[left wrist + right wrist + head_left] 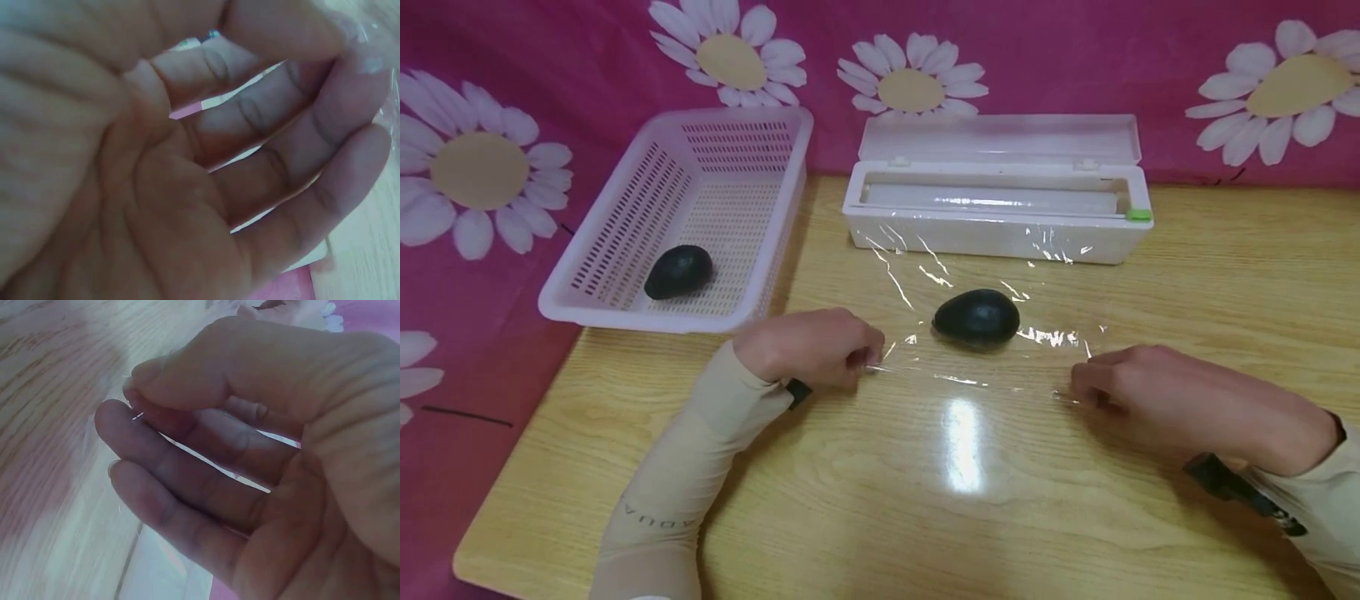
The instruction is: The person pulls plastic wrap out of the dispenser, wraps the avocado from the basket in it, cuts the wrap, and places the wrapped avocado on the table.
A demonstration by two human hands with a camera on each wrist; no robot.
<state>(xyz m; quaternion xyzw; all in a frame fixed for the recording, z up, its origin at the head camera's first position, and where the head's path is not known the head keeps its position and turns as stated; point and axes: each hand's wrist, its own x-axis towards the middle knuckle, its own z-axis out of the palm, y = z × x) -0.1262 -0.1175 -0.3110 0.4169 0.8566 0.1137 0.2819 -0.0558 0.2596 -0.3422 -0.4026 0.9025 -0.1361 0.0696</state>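
A sheet of clear plastic wrap [1048, 337] stretches from the white dispenser box [985, 237] toward me. My left hand [811, 343] pinches its near left corner between thumb and fingertips; in the left wrist view a crumpled bit of film shows at those fingertips [369, 75]. The near right corner is pinched by my right hand [1195, 400], thumb against index finger in the right wrist view. Between the hands, a dark avocado [977, 318] lies on its side within the span of the film. The film's near edge runs taut from hand to hand.
The dispenser's lid [1000, 138] stands raised at the back, with a film roll [992, 200] inside and a green slider [1138, 215] at its right end. A white perforated basket [752, 321] at back left holds another avocado [679, 272]. A flowered pink cloth [1037, 58] hangs behind the wooden table [880, 517].
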